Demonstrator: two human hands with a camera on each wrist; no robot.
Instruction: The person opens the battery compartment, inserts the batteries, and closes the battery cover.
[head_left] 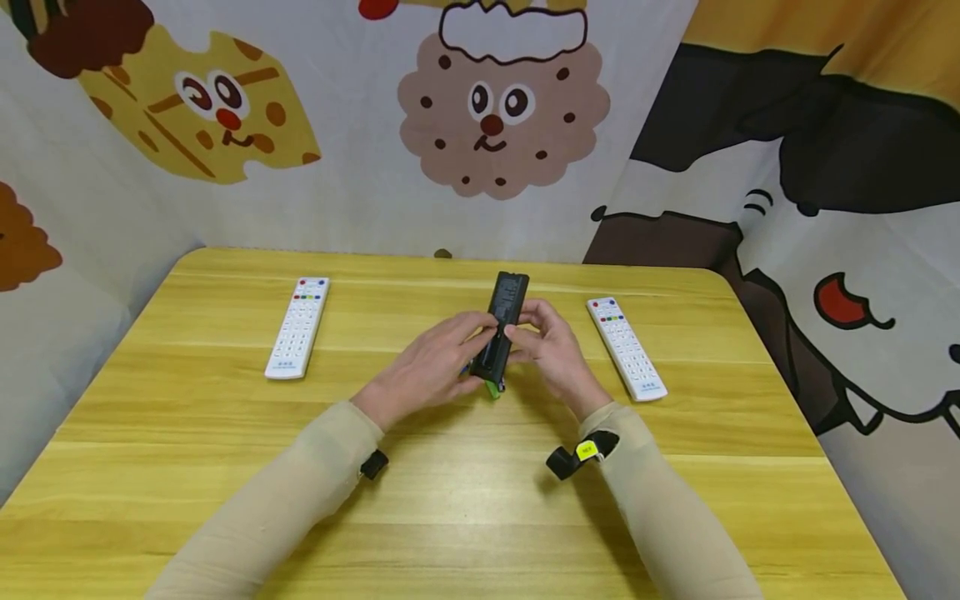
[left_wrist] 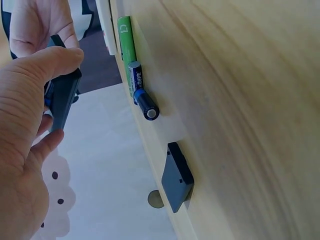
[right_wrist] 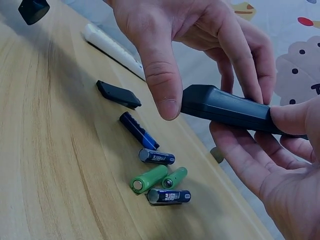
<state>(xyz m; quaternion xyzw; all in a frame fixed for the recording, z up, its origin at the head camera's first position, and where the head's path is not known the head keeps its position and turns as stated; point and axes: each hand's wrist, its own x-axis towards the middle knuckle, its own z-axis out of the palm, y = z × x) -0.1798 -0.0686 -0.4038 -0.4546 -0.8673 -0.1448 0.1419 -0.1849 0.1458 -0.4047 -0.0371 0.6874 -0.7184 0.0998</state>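
A black remote control [head_left: 510, 296] is held above the table between both hands, its labelled back facing up. My left hand [head_left: 431, 362] grips it from the left, fingertips at its middle. From the right, my right hand [head_left: 553, 350] holds it with the thumb on its edge and fingers beneath, as the right wrist view shows. A black battery cover [left_wrist: 176, 182] lies apart on the table. Near it are green batteries [right_wrist: 149, 179] and dark blue batteries [right_wrist: 170, 196], several in all. Fingers partly hide the battery compartment.
One white remote control [head_left: 298, 329] lies on the wooden table [head_left: 465, 533] to the left, and another white remote control [head_left: 626, 348] to the right. A printed curtain [head_left: 337, 217] hangs around the table's far edge and sides.
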